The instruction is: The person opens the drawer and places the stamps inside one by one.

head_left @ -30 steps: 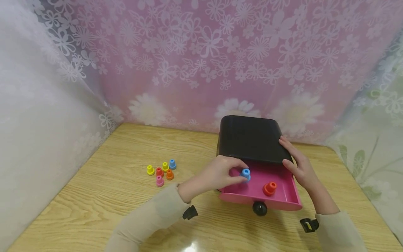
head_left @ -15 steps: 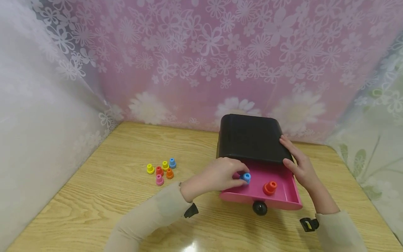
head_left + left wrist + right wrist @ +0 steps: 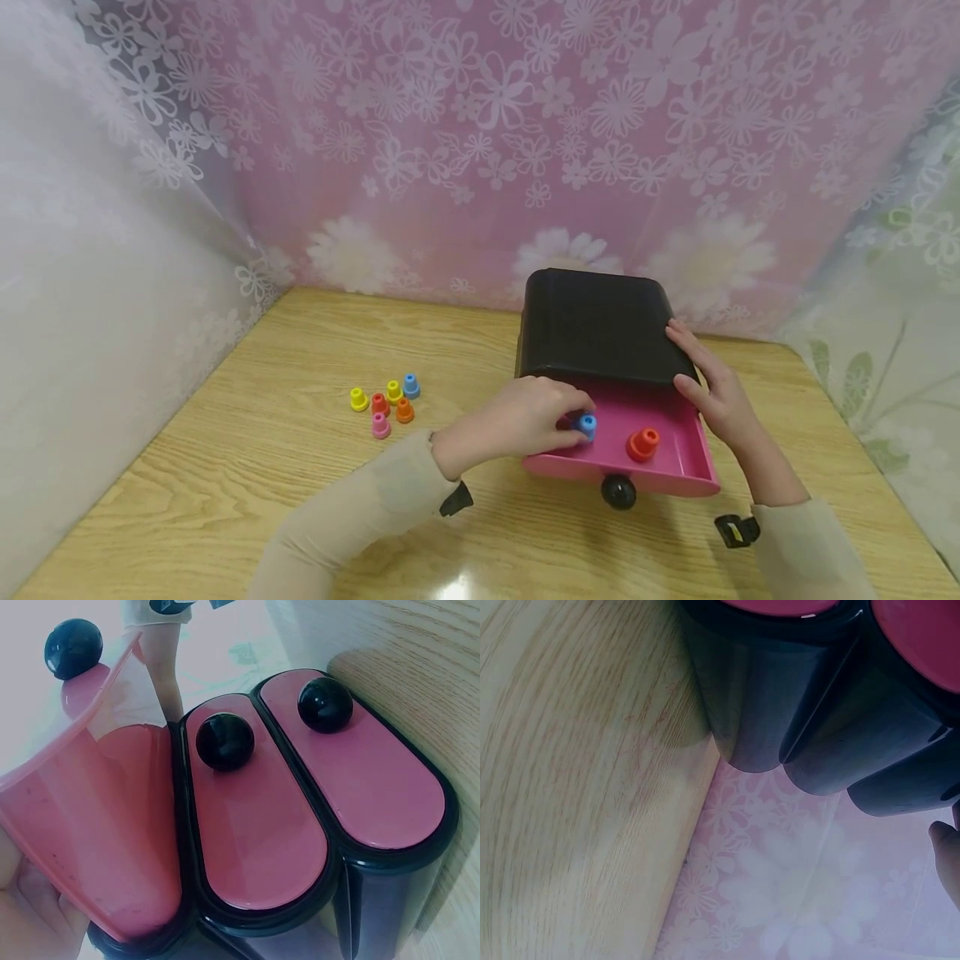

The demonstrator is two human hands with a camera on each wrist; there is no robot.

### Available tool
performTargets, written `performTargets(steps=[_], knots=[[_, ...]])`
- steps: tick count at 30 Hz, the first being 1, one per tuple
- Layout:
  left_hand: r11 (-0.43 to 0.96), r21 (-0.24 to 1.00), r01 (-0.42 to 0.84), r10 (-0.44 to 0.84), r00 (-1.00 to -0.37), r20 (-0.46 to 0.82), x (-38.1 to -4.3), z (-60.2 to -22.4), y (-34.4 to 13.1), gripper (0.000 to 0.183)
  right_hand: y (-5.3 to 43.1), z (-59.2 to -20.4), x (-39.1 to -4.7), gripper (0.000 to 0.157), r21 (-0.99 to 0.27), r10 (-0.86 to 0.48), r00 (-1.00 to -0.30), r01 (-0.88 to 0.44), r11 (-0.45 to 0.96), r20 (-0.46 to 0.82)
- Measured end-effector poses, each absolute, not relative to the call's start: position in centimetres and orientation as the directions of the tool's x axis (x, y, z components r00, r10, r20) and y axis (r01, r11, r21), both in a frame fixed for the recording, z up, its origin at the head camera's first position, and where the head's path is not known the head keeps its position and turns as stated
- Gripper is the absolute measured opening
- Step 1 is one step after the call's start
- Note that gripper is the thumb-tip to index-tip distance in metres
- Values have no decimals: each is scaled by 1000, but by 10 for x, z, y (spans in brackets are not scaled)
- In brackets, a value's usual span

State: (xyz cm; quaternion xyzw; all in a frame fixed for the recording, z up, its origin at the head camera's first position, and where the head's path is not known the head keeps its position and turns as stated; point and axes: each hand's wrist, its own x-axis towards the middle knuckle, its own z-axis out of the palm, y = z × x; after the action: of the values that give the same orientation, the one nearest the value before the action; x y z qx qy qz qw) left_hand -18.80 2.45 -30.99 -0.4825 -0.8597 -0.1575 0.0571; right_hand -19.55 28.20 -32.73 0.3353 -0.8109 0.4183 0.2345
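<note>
A black drawer unit stands on the table with its top pink drawer pulled out. Inside the drawer, my left hand holds a small blue stepped plastic peg between thumb and fingers, upright and low over the drawer floor. To its right a red peg stands in the same drawer. My right hand rests on the unit's right side, fingers along the black top edge and thumb near the drawer opening. In the left wrist view, the two lower pink drawers are closed, each with a round black knob.
Left of the unit, several pegs stand in a loose group on the wooden table: yellow, red, pink, orange and blue among them. A pink flowered curtain hangs behind the table.
My left hand has lowered the blue peg slightly toward the front of the drawer, and it now sits upright. The right hand stays on the unit.
</note>
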Motion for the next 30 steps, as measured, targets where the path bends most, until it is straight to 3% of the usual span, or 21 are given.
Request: performTargets(steps=[6, 14, 19, 22, 26, 30], knots=[[482, 210, 850, 815, -523, 248, -189, -309, 24, 24, 281, -327, -196, 42, -523, -336, -670, -734, 433, 662], [476, 288, 831, 804, -544, 242, -189, -309, 22, 28, 282, -327, -196, 42, -529, -333, -673, -732, 430, 661], [452, 296, 841, 778, -535, 331, -185, -304, 17, 33, 281, -325, -194, 43, -538, -335, -684, -722, 434, 648], [372, 261, 891, 748, -454, 483, -180, -302, 14, 31, 285, -328, -197, 44, -547, -339, -703, -704, 453, 625], [270, 52, 961, 716, -237, 657, -168, -301, 14, 29, 295, -339, -206, 47, -556, -335, -728, -678, 480, 598], [208, -182, 961, 714, -23, 700, -156, -305, 19, 27, 300, -345, -211, 47, -563, -334, -735, -672, 482, 590]])
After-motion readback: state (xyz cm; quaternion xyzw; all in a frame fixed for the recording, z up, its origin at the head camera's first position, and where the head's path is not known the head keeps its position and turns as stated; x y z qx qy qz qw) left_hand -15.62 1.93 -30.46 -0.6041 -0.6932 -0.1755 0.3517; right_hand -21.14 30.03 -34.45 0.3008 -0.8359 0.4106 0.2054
